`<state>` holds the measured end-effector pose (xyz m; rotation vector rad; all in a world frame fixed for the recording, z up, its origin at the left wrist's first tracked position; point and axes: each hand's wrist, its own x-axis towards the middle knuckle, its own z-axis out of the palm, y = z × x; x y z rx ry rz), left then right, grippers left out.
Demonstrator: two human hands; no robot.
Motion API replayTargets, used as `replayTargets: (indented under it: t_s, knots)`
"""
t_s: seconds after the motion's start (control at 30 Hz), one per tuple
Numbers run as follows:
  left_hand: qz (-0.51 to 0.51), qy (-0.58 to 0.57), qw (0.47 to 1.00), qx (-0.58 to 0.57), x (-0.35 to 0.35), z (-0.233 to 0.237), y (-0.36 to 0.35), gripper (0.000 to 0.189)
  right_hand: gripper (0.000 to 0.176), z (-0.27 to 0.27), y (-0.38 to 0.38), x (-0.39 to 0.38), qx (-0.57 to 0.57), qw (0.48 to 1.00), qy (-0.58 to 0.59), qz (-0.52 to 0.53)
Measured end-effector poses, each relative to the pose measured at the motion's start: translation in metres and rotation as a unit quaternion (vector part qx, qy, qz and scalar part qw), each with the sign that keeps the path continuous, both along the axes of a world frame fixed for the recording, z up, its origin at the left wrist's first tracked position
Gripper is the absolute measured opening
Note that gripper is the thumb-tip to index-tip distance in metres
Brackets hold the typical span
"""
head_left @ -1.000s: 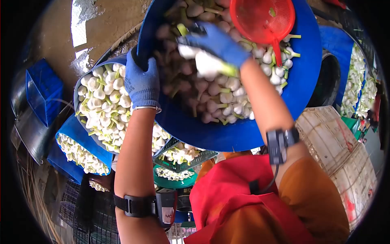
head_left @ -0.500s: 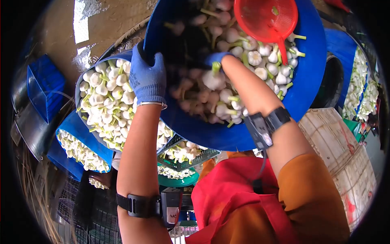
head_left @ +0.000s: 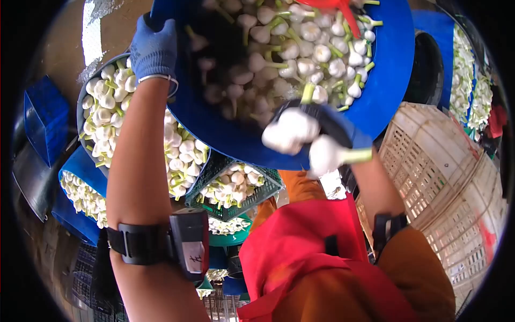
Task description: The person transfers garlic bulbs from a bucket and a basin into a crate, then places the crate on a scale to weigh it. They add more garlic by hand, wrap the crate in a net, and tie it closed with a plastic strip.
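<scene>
A large blue tub (head_left: 396, 70) holds water with many garlic bulbs floating in it. My left hand (head_left: 154, 51), in a blue knit glove, is closed on the tub's left rim. My gloved right hand (head_left: 343, 126) is raised over the near rim, gripping garlic bulbs (head_left: 292, 130) with green stems; motion blurs them. Inside the tub, a red strainer (head_left: 351, 19) lies at the far side, mostly cut off by the top of the view.
Left of the tub stands a container heaped with garlic (head_left: 110, 102). A dark green crate (head_left: 271, 182) with more garlic sits below the tub. White plastic crates (head_left: 429, 161) stand on the right. Another blue bin (head_left: 80, 166) of garlic is at far left.
My right hand has come up out of the water and towards me, carrying garlic bulbs past the near rim. My left hand stays on the rim. The whole view has shifted.
</scene>
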<state>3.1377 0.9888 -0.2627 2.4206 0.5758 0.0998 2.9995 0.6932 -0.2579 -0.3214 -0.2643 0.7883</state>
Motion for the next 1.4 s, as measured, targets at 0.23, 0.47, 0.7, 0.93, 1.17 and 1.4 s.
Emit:
replayTargets:
  t_s: [0.23,0.47,0.7,0.93,1.17,1.4]
  knots:
    - [-0.015,0.004,0.999,0.052,0.003,0.002,-0.001,0.040,0.072,0.063,0.044,-0.160,-0.480,0.696,-0.323,0.424]
    - [-0.022,-0.046,0.999,-0.004,0.003,-0.023,0.014,0.045,0.046,0.055,0.040,-0.002,-0.420,0.874,-0.138,0.201]
    - [0.006,0.012,1.000,0.001,-0.005,0.011,-0.008,0.042,0.076,-0.066,0.056,0.198,-0.756,0.476,-0.430,-0.133]
    - [0.032,0.036,0.998,-0.036,-0.005,0.028,-0.019,0.035,0.054,-0.127,0.100,0.284,-0.815,0.359,-0.235,-0.389]
    - [0.039,0.042,0.996,-0.065,-0.002,0.030,-0.018,0.036,0.046,-0.074,0.070,0.279,-0.689,0.637,-0.343,0.046]
    - [0.035,0.020,0.995,-0.095,-0.004,0.025,-0.020,0.036,0.031,-0.030,0.060,0.171,-0.569,0.787,-0.169,0.168]
